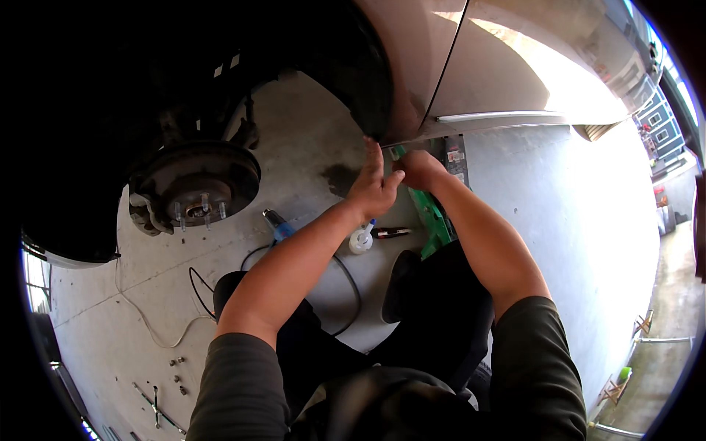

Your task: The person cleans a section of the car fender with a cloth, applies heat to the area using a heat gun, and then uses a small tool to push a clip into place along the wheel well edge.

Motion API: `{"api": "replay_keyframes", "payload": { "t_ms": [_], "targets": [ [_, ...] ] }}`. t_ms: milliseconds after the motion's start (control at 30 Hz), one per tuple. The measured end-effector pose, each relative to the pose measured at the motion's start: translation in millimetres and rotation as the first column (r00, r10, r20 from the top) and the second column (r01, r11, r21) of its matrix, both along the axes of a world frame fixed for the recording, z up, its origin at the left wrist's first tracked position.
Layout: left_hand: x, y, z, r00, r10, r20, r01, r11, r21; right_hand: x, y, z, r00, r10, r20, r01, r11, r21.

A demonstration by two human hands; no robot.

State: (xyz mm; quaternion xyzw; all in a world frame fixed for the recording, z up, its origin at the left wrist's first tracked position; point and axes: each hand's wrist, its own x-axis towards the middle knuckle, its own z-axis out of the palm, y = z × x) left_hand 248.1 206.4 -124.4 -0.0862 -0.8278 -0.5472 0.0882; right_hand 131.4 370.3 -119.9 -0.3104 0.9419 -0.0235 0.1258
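My left hand (373, 189) is raised at the lower rear edge of the car's front fender (412, 81). Its index finger points up against that edge and the thumb stands apart; I see nothing held in it. Just to its right, my right hand (419, 170) is curled closed below the door sill (500, 116); whatever its fingers hold, if anything, is hidden. Beneath the hands lies a green floor jack (434, 220), partly covered by my right forearm. A white bottle (361, 239) with a blue top stands on the floor beside a dark hand tool (390, 232).
On the left hangs an exposed brake disc (195, 180) with wheel studs, under the dark wheel arch. A blue tool with a dark nozzle (276, 223) and a black cord (357, 283) lie near my knees. Several lug nuts (177, 378) and a cross wrench (156, 408) lie lower left.
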Motion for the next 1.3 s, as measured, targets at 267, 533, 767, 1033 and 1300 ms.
{"api": "replay_keyframes", "payload": {
  "t_ms": [267, 533, 767, 1033, 1300],
  "targets": [
    [-3, -51, -6, 0.913, -0.3, 0.277, 0.024, 0.716, 0.698, 44, -41, 44, 0.983, -0.186, -0.014, 0.179, 0.963, -0.204],
    [-5, -43, -7, 0.919, -0.286, 0.27, -0.025, 0.644, 0.765, 42, -52, 45, 0.973, -0.218, -0.08, 0.209, 0.972, -0.105],
    [-6, -45, -14, 0.939, -0.179, 0.293, -0.198, 0.415, 0.888, 52, -67, 48, 0.962, -0.262, -0.074, 0.255, 0.962, -0.1],
    [-12, -42, -26, 0.93, -0.151, 0.334, -0.264, 0.358, 0.896, 49, -72, 42, 0.953, -0.298, -0.059, 0.29, 0.95, -0.115],
    [-32, -44, -25, 0.867, 0.158, 0.473, -0.464, 0.604, 0.647, 49, -78, 43, 0.947, -0.32, -0.041, 0.314, 0.944, -0.106]
  ]
}}
